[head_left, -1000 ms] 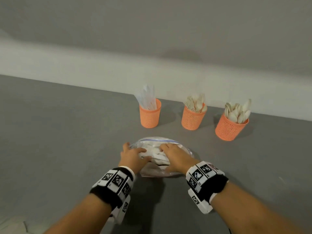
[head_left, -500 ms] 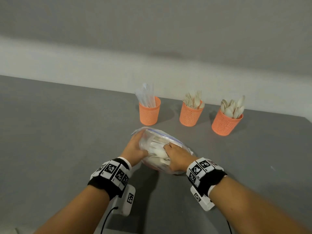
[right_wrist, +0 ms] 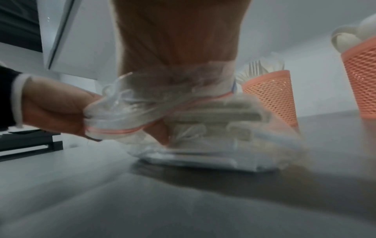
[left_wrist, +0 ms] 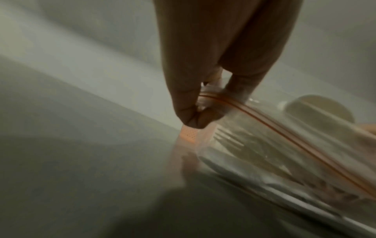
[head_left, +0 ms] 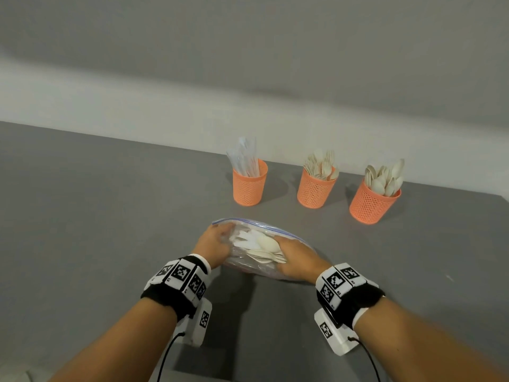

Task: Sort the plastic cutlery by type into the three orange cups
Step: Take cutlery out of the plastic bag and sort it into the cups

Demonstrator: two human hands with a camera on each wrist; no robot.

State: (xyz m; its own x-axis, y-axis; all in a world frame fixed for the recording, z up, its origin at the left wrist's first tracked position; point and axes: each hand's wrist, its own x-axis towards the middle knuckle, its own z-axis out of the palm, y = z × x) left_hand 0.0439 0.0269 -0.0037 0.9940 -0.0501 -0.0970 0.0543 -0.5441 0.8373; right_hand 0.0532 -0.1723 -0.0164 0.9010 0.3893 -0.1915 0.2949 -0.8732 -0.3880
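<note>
A clear zip bag (head_left: pixel 278 272) of white plastic cutlery lies on the grey table in front of three orange mesh cups. The left cup (head_left: pixel 249 187) holds clear-wrapped pieces, the middle cup (head_left: pixel 315 190) forks, the right cup (head_left: pixel 370 206) spoons. My left hand (head_left: pixel 212 245) pinches the bag's zip edge (left_wrist: pixel 264 122) and holds its mouth up. My right hand (head_left: pixel 296 257) is inside the bag, and its fingers grip a bundle of cutlery (right_wrist: pixel 213 116). Spoon bowls (head_left: pixel 268 245) show beside that hand.
The grey table (head_left: pixel 110 230) ends just behind the cups at a pale wall, and its right corner (head_left: pixel 505 201) lies beyond the spoon cup. A black object (right_wrist: pixel 30 141) sits low at the left in the right wrist view.
Both hands lay on top of the bag. My left hand has since lifted the bag's mouth, and my right hand has slid inside onto the cutlery.
</note>
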